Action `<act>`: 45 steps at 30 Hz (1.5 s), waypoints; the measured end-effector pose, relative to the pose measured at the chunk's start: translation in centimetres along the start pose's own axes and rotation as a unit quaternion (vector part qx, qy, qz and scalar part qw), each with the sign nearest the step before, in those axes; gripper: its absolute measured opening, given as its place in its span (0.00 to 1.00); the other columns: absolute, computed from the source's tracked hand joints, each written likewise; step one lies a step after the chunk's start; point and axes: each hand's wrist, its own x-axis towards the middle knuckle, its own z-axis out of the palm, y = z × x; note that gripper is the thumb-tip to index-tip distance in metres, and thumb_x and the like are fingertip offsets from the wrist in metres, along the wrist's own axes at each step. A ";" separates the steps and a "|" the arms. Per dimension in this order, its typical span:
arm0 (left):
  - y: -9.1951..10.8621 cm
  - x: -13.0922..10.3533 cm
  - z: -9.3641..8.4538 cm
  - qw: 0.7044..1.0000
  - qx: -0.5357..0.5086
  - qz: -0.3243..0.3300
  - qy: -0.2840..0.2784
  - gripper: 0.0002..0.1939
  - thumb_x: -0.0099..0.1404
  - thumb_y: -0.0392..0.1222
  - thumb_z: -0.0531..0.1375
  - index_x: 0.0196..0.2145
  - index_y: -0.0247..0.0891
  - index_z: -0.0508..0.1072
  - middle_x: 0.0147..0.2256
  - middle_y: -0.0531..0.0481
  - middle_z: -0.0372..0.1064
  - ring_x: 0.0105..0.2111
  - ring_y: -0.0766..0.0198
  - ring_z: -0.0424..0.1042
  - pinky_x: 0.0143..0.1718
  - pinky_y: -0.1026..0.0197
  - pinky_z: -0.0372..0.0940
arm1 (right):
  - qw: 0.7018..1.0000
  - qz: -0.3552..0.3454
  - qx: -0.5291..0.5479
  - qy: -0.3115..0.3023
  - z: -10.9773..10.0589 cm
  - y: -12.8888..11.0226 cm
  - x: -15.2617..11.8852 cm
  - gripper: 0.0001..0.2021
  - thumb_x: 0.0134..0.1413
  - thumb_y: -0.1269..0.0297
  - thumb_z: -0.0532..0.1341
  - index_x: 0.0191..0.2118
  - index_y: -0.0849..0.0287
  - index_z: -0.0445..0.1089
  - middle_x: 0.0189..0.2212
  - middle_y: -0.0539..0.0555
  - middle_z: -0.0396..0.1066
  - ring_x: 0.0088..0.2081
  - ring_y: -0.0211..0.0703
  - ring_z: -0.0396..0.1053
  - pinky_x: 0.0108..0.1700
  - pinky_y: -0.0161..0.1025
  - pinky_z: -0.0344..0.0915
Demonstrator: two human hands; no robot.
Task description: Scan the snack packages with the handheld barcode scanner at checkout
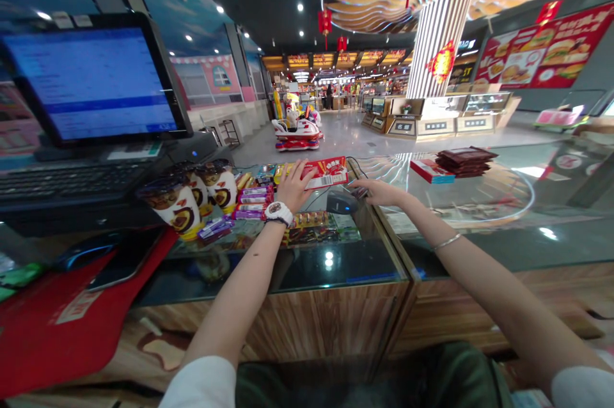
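Observation:
My left hand (pixel 292 187), with a white watch on its wrist, grips a red snack box (pixel 332 171) whose barcode side faces me. Just right of it, my right hand (pixel 382 192) is wrapped around the handle of a dark barcode scanner (pixel 341 202). The scanner's head points left, close below the box, and a small blue light shows on it. Purple-wrapped snack bars (pixel 253 198) lie in a pile left of my left hand. Both hands are above the glass counter (pixel 336 264).
Printed cups (pixel 223 184) stand beside a keyboard (pixel 71 184) and a lit monitor (pixel 96 85) on the left. A phone (pixel 125 258) rests on a red mat (pixel 91 331). Brown packets (pixel 464 161) and a red-and-blue box (pixel 432 171) sit on the right-hand counter.

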 end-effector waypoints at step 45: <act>-0.8 -0.5 0.7 0.999 0.025 -0.039 -0.011 0.27 0.64 0.45 0.62 0.60 0.41 0.68 0.68 0.39 0.53 0.68 0.46 0.53 0.69 0.38 0.43 | 0.971 0.134 -0.187 0.059 -3.7 -4.5 -2.5 0.18 0.53 0.55 0.61 0.49 0.55 0.73 0.40 0.56 0.79 0.40 0.56 0.75 0.36 0.40 0.62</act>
